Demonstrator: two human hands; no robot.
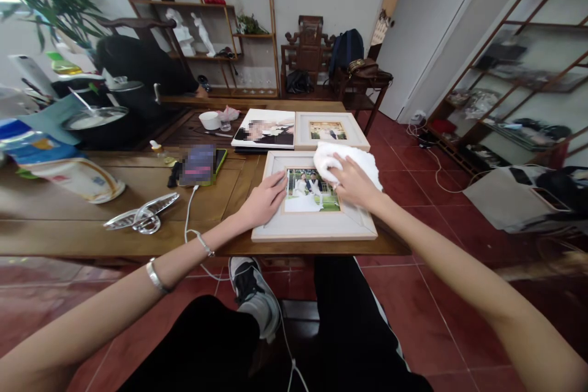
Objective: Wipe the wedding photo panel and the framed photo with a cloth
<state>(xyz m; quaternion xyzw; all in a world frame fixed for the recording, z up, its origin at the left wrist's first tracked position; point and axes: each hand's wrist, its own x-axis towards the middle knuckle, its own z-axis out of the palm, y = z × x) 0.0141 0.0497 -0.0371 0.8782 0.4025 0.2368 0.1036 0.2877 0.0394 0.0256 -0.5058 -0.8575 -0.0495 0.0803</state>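
Note:
A white picture frame (316, 230) with a photo of two people on grass lies face up at the near edge of the wooden table. My left hand (265, 199) rests flat on its left side, fingers stretched towards the photo. In my right hand (351, 180) is a white cloth (362, 162), pressed onto the frame's upper right part and hiding that corner. Just behind lie a second white picture frame (353, 139) and a white board with a picture (275, 117), side by side.
On the wooden table (229, 196), left of the frame, lie a phone (198, 166) with a white cable (187, 220), a clear hair claw (142, 213) and a blue-white packet (59, 159). A white cup (210, 119) stands farther back. The table's front edge runs close to my knees.

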